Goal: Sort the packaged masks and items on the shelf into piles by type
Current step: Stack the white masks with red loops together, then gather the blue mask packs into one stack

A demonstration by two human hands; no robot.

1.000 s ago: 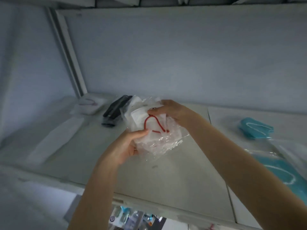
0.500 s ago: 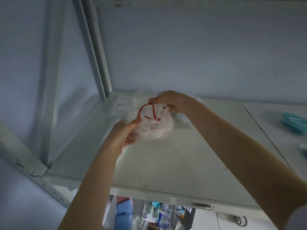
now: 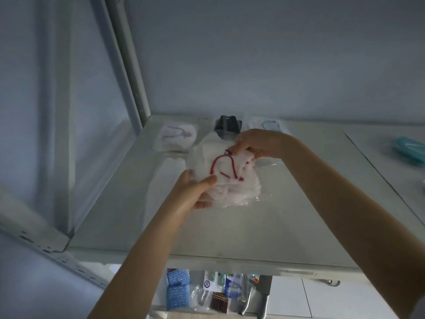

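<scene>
Nearest, below the shelf's front lip, on a lower level: blue packets (image 3: 177, 288), some bottles (image 3: 232, 285) and a brown bundle (image 3: 219, 303), all blurred. Above these, the pale shelf (image 3: 253, 231), bare across its near half.

Further in, on the left hand (image 3: 195, 189), grip clamped on the near left edge of the clear bag of white masks (image 3: 232, 180): thumb on top, fingers curled beneath. Red ear loops (image 3: 215, 163) showing through the film, facing up. Sits around the middle of the shelf, over its surface; resting there or lifted just off it, cannot tell.

On the right hand (image 3: 257, 141), grip pinched together on the bag's far edge, fingertips right at the top of the red loops.

Just behind the right hand, near the back of the shelf, a black item (image 3: 227, 128), partly hidden by the bag. To its left, lying flat, a packaged mask with purple loops (image 3: 177, 137). To its right, by the back wall, a packaged mask with a blue loop (image 3: 270, 124). Both apart from the held bag.

Far right, on the neighbouring shelf panel, a teal mask (image 3: 409, 149), well apart from the rest.

At the back left corner, a pale upright post (image 3: 128, 65), tilted in view. Behind everything, a plain bluish wall (image 3: 253, 54).
</scene>
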